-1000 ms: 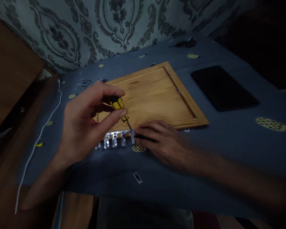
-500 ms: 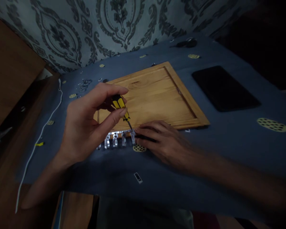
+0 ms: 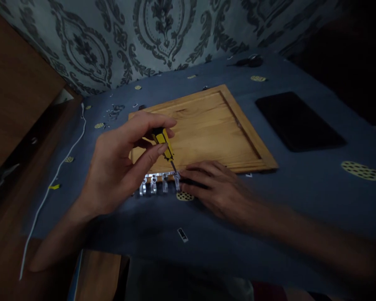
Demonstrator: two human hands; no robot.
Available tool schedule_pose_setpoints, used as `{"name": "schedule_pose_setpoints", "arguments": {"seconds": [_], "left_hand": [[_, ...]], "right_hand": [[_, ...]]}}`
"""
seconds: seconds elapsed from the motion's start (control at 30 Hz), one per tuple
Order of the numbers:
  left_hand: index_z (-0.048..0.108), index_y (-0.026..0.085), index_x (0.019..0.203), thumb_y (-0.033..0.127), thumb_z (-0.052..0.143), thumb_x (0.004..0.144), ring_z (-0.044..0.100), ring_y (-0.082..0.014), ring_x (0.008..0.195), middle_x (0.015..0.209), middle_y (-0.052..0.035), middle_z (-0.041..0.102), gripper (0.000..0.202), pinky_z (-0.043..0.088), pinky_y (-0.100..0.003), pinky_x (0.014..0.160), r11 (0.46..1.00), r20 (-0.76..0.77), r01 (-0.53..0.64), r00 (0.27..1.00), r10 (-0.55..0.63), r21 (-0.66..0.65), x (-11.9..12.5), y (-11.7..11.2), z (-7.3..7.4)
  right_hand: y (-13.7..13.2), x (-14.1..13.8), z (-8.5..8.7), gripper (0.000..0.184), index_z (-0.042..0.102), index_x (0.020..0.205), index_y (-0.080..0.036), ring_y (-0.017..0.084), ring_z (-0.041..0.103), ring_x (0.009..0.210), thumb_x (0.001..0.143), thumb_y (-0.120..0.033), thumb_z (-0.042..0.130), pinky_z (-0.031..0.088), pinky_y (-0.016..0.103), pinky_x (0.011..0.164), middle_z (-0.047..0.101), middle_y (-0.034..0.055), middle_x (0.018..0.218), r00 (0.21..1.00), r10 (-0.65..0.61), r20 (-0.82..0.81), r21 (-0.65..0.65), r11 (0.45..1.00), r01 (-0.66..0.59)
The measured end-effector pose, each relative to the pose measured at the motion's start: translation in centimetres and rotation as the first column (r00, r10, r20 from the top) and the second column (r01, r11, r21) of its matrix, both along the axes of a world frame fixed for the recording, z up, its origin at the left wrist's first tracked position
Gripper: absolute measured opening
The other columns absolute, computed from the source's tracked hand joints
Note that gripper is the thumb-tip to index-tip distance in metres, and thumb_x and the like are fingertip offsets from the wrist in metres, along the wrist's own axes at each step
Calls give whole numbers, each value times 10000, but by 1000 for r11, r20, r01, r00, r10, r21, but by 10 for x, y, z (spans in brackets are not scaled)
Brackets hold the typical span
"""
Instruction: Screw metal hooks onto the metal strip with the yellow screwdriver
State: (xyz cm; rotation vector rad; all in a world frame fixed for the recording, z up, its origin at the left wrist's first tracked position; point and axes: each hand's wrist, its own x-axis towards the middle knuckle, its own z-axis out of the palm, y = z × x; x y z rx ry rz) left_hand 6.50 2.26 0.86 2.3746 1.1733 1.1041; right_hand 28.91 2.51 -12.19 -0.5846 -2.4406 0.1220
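My left hand (image 3: 115,167) pinches a small screwdriver (image 3: 165,145) with a yellow and black handle between thumb and fingers. The shaft tilts down and its tip meets the rightmost visible hook of a shiny metal hook rail (image 3: 165,183). That rail lies along the near edge of a framed wooden board (image 3: 203,129), and my left hand hides part of its left end. My right hand (image 3: 219,192) rests over the same edge, its fingers close together and the fingertips against the rail's right end. What lies under those fingers is mostly hidden.
A dark blue patterned cloth (image 3: 144,234) covers the table. To the right lies a black tablet-like slab (image 3: 297,121). A dark object (image 3: 249,61) sits at the back, small metallic bits (image 3: 115,110) lie back left, and a white cord (image 3: 61,167) runs down the left side.
The whole view has shifted slightly, so everything sits a little lower and to the right. The screwdriver handle has turned a little in my left hand; its tip stays on the hook.
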Motion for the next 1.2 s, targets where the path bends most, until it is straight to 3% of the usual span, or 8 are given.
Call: {"name": "schedule_pose_setpoints", "arguments": {"seconds": [0.23,0.43,0.57,0.67,0.83,0.97,1.1,1.2], "left_hand": [[723,274,1062,220,797,873,727,-151,890,982,30,747,210,627,-264,759,999,167,-35,985,36,-7,-9,13,0],[651,185,854,425,918,696,693,-127,743,841,7,677,392,594,-246,698,953,313,0,944,100,-303,-31,63,-37],[632,166,851,467,837,699,635,-113,701,848,-10,658,395,523,-233,659,919,145,-26,985,90,-394,-53,92,-63],[642,161,832,458,737,743,629,-145,719,794,-22,669,324,500,-258,683,914,-15,-68,998,68,-400,-62,99,-69],[703,167,875,412,703,842,656,-187,868,872,-34,727,247,479,-300,849,937,-143,-91,989,45,-337,-56,80,-49],[703,185,1064,545,684,929,669,-220,978,1034,-55,723,385,487,-330,868,948,-383,42,908,-168,-316,-40,44,-29],[667,173,1124,631,747,849,625,-284,1093,1114,-82,687,540,501,-415,932,963,-599,43,775,-201,-267,-31,15,-29],[657,169,1133,619,760,841,614,-273,1081,1116,-73,675,546,498,-432,939,981,-632,74,755,-173,-180,-30,5,-34]], "right_hand": [[1,0,3,313,753,1174,-182,284,660,1145,942,-73,573,569,469,915,783,99,1212,1000,6,8,31,999,-6],[-1,0,7,316,757,1127,-200,267,663,1131,936,-49,555,573,445,909,784,77,1212,1000,-10,26,52,999,9],[-1,-1,9,287,759,1102,-191,266,668,1113,928,-50,579,576,436,902,791,82,1191,999,-16,32,70,997,14],[-2,-1,9,288,764,1097,-197,259,670,1107,934,-50,578,576,430,905,791,86,1189,999,-17,39,75,997,14],[-1,-1,6,253,772,1098,-191,269,670,1120,943,-78,607,576,438,914,784,97,1207,999,-21,38,76,997,18],[-1,0,5,245,778,1089,-184,268,674,1104,967,-92,587,579,428,897,788,98,1192,999,-23,26,91,996,20],[0,0,6,272,783,1111,-196,275,673,1121,970,-94,574,573,437,904,787,104,1199,999,-28,41,91,996,24],[-1,0,5,278,785,1127,-184,291,668,1141,956,-88,588,562,457,917,780,123,1214,999,-23,43,64,998,20]]}}
